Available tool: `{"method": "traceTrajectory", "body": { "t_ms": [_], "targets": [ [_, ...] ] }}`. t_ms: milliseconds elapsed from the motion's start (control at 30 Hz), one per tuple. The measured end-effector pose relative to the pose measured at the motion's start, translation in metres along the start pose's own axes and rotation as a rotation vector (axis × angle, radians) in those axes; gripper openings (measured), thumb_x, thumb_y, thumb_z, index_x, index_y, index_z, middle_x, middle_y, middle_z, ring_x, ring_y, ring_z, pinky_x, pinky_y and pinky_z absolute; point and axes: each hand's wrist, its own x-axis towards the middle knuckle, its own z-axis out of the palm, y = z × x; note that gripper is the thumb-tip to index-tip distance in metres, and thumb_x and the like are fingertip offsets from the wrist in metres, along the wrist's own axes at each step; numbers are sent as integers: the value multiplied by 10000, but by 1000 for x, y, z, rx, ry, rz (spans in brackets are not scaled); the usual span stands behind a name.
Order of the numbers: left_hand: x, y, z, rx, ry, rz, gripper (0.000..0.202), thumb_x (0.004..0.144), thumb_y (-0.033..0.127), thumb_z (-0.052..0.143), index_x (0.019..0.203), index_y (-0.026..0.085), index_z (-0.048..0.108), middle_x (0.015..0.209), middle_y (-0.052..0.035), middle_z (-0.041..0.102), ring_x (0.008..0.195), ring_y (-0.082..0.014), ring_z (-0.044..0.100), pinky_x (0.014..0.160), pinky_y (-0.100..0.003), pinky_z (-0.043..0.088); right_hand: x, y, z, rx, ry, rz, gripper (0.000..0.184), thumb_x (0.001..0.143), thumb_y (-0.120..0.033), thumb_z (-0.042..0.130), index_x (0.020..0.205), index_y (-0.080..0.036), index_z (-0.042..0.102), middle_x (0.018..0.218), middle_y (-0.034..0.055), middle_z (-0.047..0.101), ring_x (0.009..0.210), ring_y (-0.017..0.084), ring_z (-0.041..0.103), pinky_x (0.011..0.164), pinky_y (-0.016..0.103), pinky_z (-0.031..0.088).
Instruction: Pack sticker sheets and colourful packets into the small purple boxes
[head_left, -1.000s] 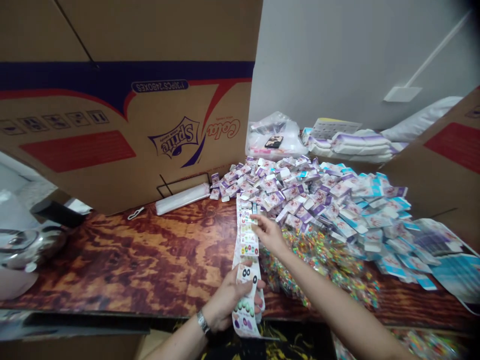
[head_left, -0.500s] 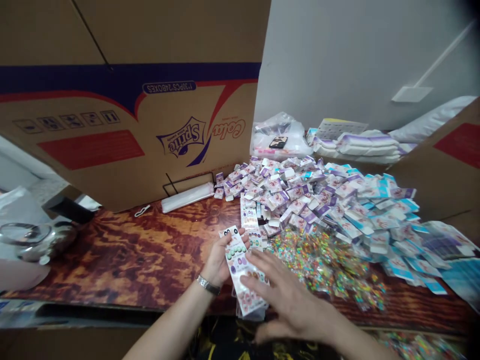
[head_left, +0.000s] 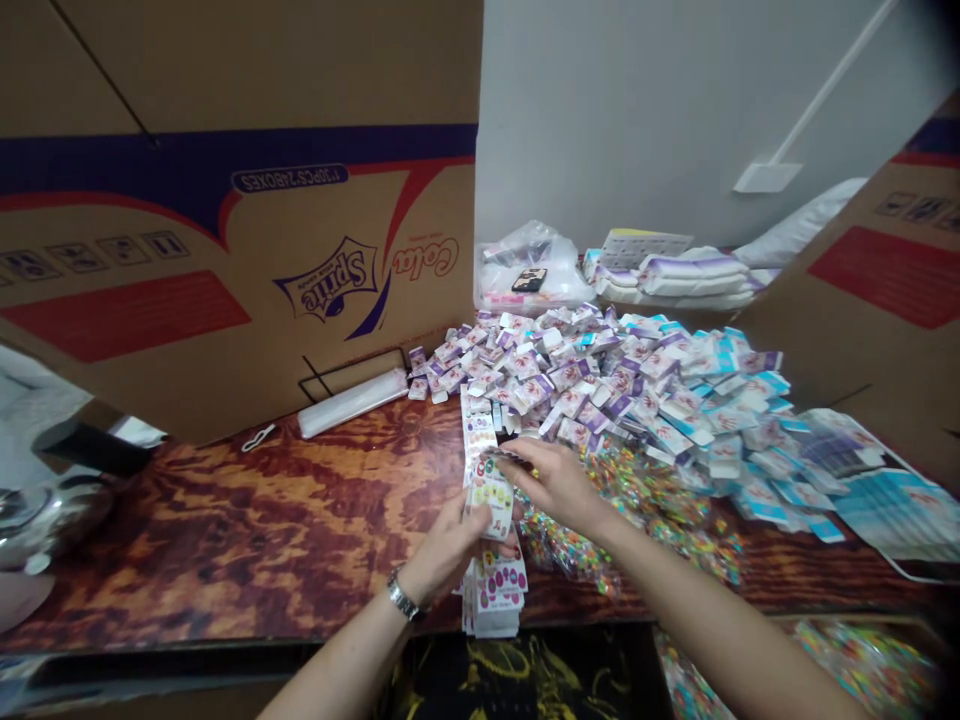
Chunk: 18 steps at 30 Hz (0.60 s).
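Left hand (head_left: pixel 442 550) gripped a printed card (head_left: pixel 491 492); right hand (head_left: pixel 551 483) fingers closed on its top edge, just above stacked cards (head_left: pixel 495 590).

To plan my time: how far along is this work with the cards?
Seemingly done: a card stack lies on the table. In hand: the left hand holds a card strip, the right hand at its top. Still left: a big pile of small boxes, plus colourful bags.

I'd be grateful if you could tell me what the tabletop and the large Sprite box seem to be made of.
The tabletop looks like varnished wood or a wood-look laminate: glossy, with swirling reddish-brown grain. The box looks like cardboard: matte brown, with printed graphics and folded flaps.
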Motion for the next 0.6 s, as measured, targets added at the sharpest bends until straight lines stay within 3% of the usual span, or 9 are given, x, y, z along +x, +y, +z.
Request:
{"method": "traceTrajectory", "body": {
  "t_ms": [133,233,333,433,600],
  "targets": [
    [3,2,0,74,39,2,306,765,350,668,985,142,622,902,-66,646,786,-169,606,746,-316,498,-4,1,5,-31,107,-27,145,897,-179,493,996,-174,598,904,57,635,831,148,596,723,271,476],
    [9,-1,1,33,167,77,224,777,336,650,869,131,647,798,-37,633,696,-125,566,640,-241,476,-16,-7,7,-207,191,-185,174,896,-153,480,1003,-173,616,903,77,632,856,172,571,740,306,469],
    [14,-5,4,-54,246,133,200,711,260,710,852,129,656,723,-19,637,583,-87,518,534,-189,410,-31,-13,14,-376,114,-375,224,893,-130,469,1064,-159,611,907,86,653,870,191,571,755,336,470],
    [14,-3,6,-199,198,99,199,676,188,715,860,130,666,755,-29,663,602,-97,544,569,-200,421,-42,-15,22,-441,61,-393,253,886,-154,493,1119,-130,590,952,103,658,906,215,577,790,374,474],
    [9,4,7,-324,163,60,229,771,322,641,906,139,661,883,-62,678,769,-156,606,717,-264,471,-47,-7,24,-498,46,-445,274,888,-116,458,1132,-135,580,1002,100,659,966,234,563,846,411,464]
  ]
}}
